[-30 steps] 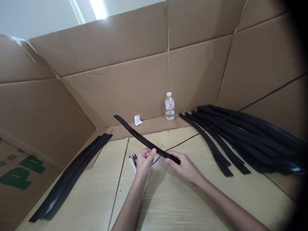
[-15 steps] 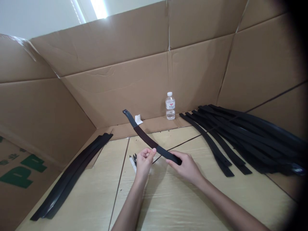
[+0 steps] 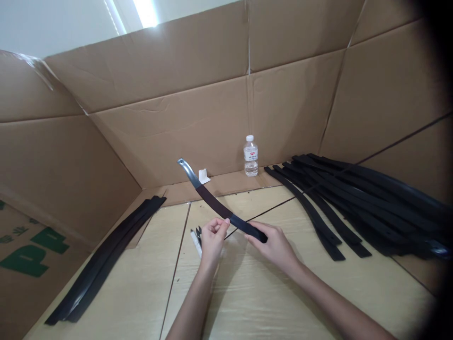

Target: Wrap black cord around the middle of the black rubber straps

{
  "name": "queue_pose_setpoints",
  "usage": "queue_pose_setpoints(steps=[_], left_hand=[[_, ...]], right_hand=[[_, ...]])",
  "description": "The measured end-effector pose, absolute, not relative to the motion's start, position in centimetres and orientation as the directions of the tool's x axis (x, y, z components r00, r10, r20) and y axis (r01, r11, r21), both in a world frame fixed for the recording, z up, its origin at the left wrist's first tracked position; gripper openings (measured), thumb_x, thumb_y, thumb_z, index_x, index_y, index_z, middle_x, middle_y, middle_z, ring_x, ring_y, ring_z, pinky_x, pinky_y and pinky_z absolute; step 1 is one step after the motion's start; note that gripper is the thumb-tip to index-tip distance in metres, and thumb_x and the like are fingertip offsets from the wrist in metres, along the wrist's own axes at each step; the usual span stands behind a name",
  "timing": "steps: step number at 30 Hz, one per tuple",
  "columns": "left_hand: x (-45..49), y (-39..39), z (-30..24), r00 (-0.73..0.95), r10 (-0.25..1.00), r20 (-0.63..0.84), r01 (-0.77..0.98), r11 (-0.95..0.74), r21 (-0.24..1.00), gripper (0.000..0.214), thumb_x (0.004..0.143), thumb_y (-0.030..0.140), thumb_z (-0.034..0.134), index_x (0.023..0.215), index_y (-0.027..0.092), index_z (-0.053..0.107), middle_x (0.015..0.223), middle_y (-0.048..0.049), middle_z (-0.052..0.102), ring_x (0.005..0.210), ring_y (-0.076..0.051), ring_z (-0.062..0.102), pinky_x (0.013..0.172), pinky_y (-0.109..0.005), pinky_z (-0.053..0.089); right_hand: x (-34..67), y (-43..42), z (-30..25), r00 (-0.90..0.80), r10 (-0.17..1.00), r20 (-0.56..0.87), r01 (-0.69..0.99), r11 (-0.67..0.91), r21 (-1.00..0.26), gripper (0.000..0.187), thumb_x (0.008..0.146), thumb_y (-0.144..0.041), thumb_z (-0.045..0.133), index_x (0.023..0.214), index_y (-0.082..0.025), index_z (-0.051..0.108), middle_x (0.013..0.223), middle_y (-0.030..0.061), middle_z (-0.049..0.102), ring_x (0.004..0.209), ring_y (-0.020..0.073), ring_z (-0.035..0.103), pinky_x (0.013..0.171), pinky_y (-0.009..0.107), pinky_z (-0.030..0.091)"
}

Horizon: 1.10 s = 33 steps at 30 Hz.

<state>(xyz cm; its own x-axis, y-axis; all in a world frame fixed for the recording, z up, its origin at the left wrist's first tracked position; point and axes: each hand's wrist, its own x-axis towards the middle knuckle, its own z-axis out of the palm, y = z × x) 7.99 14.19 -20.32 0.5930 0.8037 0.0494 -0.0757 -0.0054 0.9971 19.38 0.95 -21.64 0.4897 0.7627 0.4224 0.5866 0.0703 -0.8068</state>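
A narrow curved black strip [image 3: 215, 200] is held up at a slant above the table, with a dark brown band around its middle. Its far end is shiny and has a small hole. My right hand [image 3: 272, 238] is closed around the near end, thumb on the near side. My left hand [image 3: 214, 236] has its fingers curled, with thumb and forefinger pinching the strip's edge where the brown band meets the black part. Whether a small piece lies in that pinch I cannot tell. Just left of this hand, a white pen-like item [image 3: 195, 242] lies beside small dark pointed items.
Several black curved strips [image 3: 329, 184] are piled at right; a few more [image 3: 106, 255] lie at left. A water bottle [image 3: 251, 158] and a folded white paper [image 3: 204, 176] stand at the cardboard wall [image 3: 170, 132]. A thin dark cord-like line [image 3: 276, 208] crosses toward the right.
The held strip has rolled slightly, so its far end now catches the light and looks silvery; that end sits a little further left and higher. Both hands keep their places.
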Motion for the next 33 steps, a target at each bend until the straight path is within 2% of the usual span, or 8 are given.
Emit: queue_pose_setpoints(steps=[5,10,15,18,23,26,29,33], left_hand=[[8.0,13.7,-19.8,0.590,0.807,0.022,-0.100,0.045,0.994,0.046,0.066,0.050,0.072,0.064,0.010,0.050,0.050,0.0023,0.045,0.042,-0.001,0.026,0.043,-0.017,0.013],[8.0,13.4,-19.4,0.615,0.788,-0.021,-0.141,0.136,0.981,0.046,0.064,0.048,0.074,0.062,0.010,0.049,0.051,0.0026,0.045,0.039,0.000,0.024,0.042,-0.017,0.011],[8.2,13.2,-19.5,0.627,0.775,-0.072,-0.193,0.245,0.950,0.044,0.059,0.045,0.078,0.074,0.009,0.057,0.051,0.0057,0.039,0.039,0.000,0.024,0.041,-0.016,0.012],[8.2,13.2,-19.4,0.623,0.776,-0.100,-0.214,0.293,0.932,0.045,0.054,0.043,0.081,0.076,0.009,0.059,0.051,0.0058,0.040,0.040,-0.001,0.031,0.041,-0.015,0.017],[8.2,13.2,-19.1,0.624,0.771,-0.122,-0.231,0.332,0.915,0.047,0.048,0.042,0.085,0.075,0.009,0.063,0.065,-0.0018,0.059,0.051,-0.009,0.054,0.045,-0.017,0.030],[8.2,13.3,-19.4,0.609,0.786,-0.108,-0.240,0.312,0.919,0.045,0.048,0.040,0.085,0.075,0.009,0.067,0.075,-0.0069,0.065,0.062,-0.012,0.060,0.051,-0.019,0.037],[8.2,13.5,-20.0,0.571,0.818,-0.071,-0.247,0.253,0.935,0.035,0.054,0.036,0.084,0.074,0.009,0.071,0.078,-0.0078,0.067,0.071,-0.010,0.060,0.066,-0.019,0.044],[8.1,13.4,-20.3,0.545,0.838,0.029,-0.187,0.088,0.978,0.028,0.063,0.036,0.079,0.077,0.012,0.074,0.085,-0.0087,0.068,0.079,-0.012,0.060,0.076,-0.020,0.045]], right_hand=[[19.2,0.9,-21.3,0.463,0.774,0.431,0.569,0.112,-0.814,0.019,0.085,-0.019,0.059,0.102,-0.023,0.067,0.098,-0.0029,0.067,0.088,0.0150,0.063,0.076,0.022,0.045],[19.3,1.0,-21.6,0.464,0.747,0.475,0.629,0.100,-0.771,0.018,0.087,-0.022,0.058,0.103,-0.021,0.066,0.101,0.0011,0.067,0.090,0.0179,0.062,0.078,0.024,0.045],[19.3,1.0,-21.6,0.470,0.744,0.475,0.635,0.090,-0.768,0.019,0.087,-0.020,0.056,0.103,-0.020,0.066,0.100,0.0022,0.066,0.090,0.0186,0.062,0.077,0.024,0.045],[19.3,1.0,-21.5,0.467,0.762,0.449,0.612,0.089,-0.786,0.020,0.086,-0.018,0.055,0.103,-0.020,0.066,0.098,0.0014,0.066,0.088,0.0184,0.061,0.076,0.024,0.044],[19.1,1.0,-21.3,0.460,0.803,0.379,0.530,0.094,-0.843,0.024,0.086,-0.018,0.054,0.105,-0.021,0.067,0.092,0.0007,0.066,0.082,0.0186,0.060,0.072,0.024,0.043],[18.9,1.0,-21.3,0.465,0.815,0.346,0.477,0.098,-0.873,0.025,0.085,-0.021,0.054,0.106,-0.019,0.068,0.095,0.0017,0.067,0.084,0.0200,0.061,0.074,0.025,0.044],[18.9,1.1,-21.5,0.465,0.824,0.325,0.442,0.102,-0.891,0.024,0.085,-0.023,0.055,0.105,-0.018,0.068,0.095,0.0022,0.067,0.085,0.0209,0.061,0.073,0.025,0.045],[19.0,1.1,-21.6,0.469,0.821,0.325,0.435,0.106,-0.894,0.026,0.084,-0.021,0.056,0.108,-0.020,0.068,0.100,0.0010,0.067,0.089,0.0207,0.062,0.077,0.026,0.046]])
